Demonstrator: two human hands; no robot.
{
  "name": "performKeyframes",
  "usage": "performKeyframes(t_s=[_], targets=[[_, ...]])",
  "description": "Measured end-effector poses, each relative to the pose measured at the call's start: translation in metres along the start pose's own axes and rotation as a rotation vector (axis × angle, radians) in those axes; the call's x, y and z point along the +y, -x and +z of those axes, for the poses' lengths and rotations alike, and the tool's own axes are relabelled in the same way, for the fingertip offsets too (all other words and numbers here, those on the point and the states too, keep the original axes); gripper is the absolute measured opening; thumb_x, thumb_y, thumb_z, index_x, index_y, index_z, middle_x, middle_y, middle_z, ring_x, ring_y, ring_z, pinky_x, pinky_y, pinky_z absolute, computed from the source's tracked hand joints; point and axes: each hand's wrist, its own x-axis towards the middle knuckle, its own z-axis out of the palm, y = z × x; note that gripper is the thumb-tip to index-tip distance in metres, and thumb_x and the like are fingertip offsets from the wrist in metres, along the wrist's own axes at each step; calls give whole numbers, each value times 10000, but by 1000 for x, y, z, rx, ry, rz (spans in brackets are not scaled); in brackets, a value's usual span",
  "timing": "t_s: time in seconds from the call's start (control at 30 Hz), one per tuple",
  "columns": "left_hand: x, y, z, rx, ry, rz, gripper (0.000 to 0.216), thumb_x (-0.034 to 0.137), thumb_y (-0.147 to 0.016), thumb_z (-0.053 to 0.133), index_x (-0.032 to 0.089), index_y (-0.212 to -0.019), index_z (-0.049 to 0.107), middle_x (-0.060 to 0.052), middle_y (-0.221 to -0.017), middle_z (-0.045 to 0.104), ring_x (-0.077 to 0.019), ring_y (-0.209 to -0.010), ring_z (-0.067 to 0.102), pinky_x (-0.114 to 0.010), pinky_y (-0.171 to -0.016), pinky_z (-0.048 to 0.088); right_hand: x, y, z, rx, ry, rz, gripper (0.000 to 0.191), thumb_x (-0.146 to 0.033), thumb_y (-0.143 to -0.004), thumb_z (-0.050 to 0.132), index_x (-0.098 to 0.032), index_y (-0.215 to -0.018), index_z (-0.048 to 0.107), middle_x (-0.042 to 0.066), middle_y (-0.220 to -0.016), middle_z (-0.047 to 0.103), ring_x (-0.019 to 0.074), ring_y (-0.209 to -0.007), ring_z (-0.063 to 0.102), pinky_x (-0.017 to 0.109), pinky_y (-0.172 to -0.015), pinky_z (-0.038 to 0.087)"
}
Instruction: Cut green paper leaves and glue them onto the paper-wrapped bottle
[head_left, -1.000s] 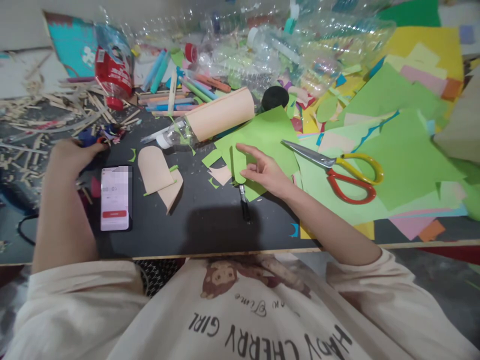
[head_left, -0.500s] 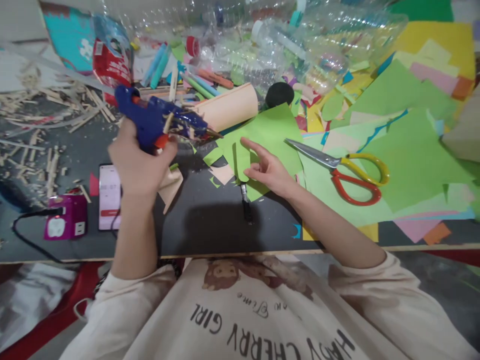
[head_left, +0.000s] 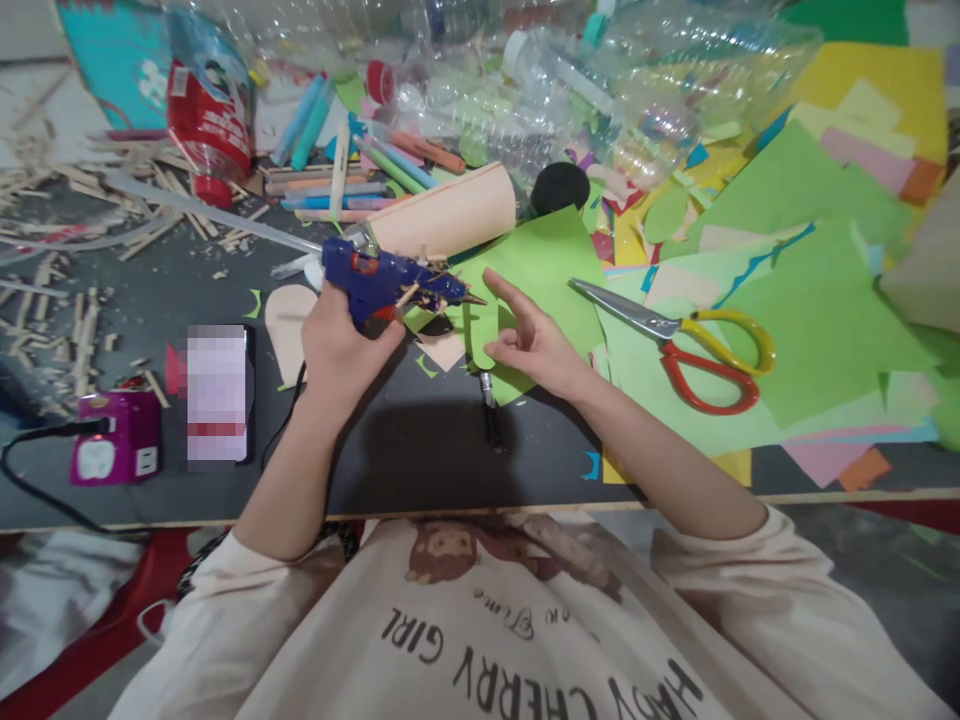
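Observation:
My left hand (head_left: 341, 340) is wrapped around a blue hot glue gun (head_left: 382, 280) that has an orange trigger and bits of wood stuck near its nozzle. Its metal tip points right, just above a narrow light green paper strip (head_left: 484, 335) with a rounded end. A clear glue stick (head_left: 247, 222) trails from the back of the gun. My right hand (head_left: 536, 340) rests at the strip's right side, index finger stretched out, thumb apart, other fingers curled. Beneath it lies a larger green paper sheet (head_left: 551, 250). A black-handled pen-like tool (head_left: 491, 405) lies just below the strip.
Scissors (head_left: 667, 330) with red and yellow handles lie on paper sheets at right. A peach paper roll (head_left: 450, 210), a black round object (head_left: 560, 188) and clear plastic bottles are behind. At left are a phone (head_left: 217, 395), a purple box (head_left: 116, 435) and wood scraps.
My left hand has moved right with the glue gun, bringing its tip over the green strip. The phone and a peach paper piece are now uncovered. My right hand has barely moved.

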Motion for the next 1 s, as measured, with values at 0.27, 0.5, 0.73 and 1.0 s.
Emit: performKeyframes(t_s=[0.27,0.5,0.73,1.0], targets=[[-4,2,7,-25,-95,88,475,356,-690,593,184,-1121,493,-107,-1022,643,-303,-995,625,-402,-853,496,-1,1,1,11,-9,12,787,-506,-803,602,-368,-1477,221,17,-1605,69,81,-627,519,327,-603,520],[-3,3,10,-35,-130,102,457,350,-682,592,187,-1099,506,-110,-985,639,-315,-970,619,-416,-844,489,-3,1,1,5,7,25,790,-505,-807,595,-379,-1482,203,11,-1603,83,108,-669,553,347,-622,533],[1,2,7,-95,-124,63,481,356,-678,584,163,-1110,497,-131,-990,625,-341,-987,615,-444,-850,482,-3,1,1,13,-15,3,766,-455,-815,601,-364,-1477,226,13,-1601,71,55,-567,463,319,-593,509],[1,3,7,-97,-105,68,513,358,-690,575,165,-1159,492,-139,-1042,630,-338,-1006,614,-445,-864,475,-3,1,1,17,-2,27,806,-529,-792,602,-366,-1481,215,15,-1591,148,87,-630,501,313,-595,500]])
